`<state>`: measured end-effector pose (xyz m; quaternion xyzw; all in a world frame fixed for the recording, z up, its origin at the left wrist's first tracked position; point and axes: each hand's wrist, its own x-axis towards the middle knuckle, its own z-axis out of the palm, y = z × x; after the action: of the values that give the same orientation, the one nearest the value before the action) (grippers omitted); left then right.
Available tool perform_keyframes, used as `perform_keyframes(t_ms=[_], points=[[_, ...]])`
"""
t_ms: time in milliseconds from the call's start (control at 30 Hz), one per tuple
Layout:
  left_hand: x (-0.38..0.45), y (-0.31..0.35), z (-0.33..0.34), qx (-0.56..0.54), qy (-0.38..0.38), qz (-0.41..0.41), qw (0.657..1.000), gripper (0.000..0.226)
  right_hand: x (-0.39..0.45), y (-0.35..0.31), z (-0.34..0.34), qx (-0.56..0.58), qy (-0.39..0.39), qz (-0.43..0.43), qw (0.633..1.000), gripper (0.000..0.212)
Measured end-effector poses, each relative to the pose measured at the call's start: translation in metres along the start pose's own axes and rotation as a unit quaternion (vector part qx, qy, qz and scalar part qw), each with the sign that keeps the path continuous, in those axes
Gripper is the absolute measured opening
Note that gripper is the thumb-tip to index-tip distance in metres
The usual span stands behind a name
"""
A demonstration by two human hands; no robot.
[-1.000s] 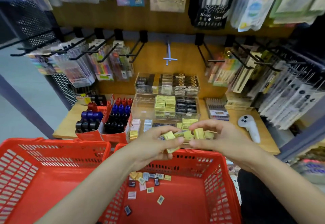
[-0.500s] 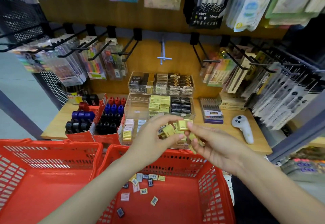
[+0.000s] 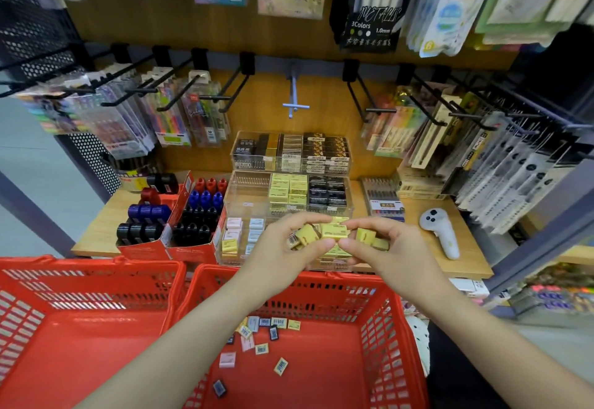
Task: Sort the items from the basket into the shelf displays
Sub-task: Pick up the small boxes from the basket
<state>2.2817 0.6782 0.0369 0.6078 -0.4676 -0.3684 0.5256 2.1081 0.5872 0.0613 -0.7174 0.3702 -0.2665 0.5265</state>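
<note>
Both hands have drawn closer: left hand (image 3: pixel 283 248) and right hand (image 3: pixel 382 248) together pinch yellow boxes (image 3: pixel 334 232), squaring them for the clear display (image 3: pixel 244 206).

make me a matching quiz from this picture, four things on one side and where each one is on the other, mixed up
Things:
1. white controller
2. yellow boxes
3. loose small packs
4. marker display boxes

Places:
A. floor of the right red basket
B. shelf, left of the clear trays
C. held between both hands
D. shelf, right side

Pairs: 1-D, 2-C, 3-A, 4-B
</note>
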Motion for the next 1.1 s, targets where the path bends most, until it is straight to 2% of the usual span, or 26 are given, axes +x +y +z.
perform_keyframes(t_ms=[67,167,233,400,500,833,1100], points=[[0.004,-0.006,0.001,-0.007,0.022,-0.045,0.999,0.029,0.012,0.015,-0.01,-0.095,0.032,-0.024,0.995,0.021],[0.013,-0.019,-0.004,-0.006,0.081,-0.111,0.99,0.023,0.04,0.044,-0.028,-0.171,0.092,0.008,0.981,0.021],[0.018,-0.027,-0.006,0.003,0.1,-0.135,0.986,0.026,0.056,0.068,-0.032,-0.202,0.109,0.034,0.973,0.023],[0.024,-0.04,-0.01,-0.023,0.107,-0.151,0.982,0.027,0.08,0.116,-0.016,-0.196,0.084,0.08,0.974,0.03],[0.025,-0.042,-0.007,-0.045,0.098,-0.154,0.982,0.024,0.089,0.13,-0.006,-0.182,0.098,0.088,0.974,0.032],[0.029,-0.042,-0.003,-0.064,0.071,-0.148,0.984,0.018,0.109,0.146,0.007,-0.179,0.14,0.11,0.968,0.033],[0.024,-0.038,-0.008,-0.058,0.083,-0.151,0.983,0.016,0.111,0.143,0.015,-0.206,0.156,0.114,0.959,0.047]])
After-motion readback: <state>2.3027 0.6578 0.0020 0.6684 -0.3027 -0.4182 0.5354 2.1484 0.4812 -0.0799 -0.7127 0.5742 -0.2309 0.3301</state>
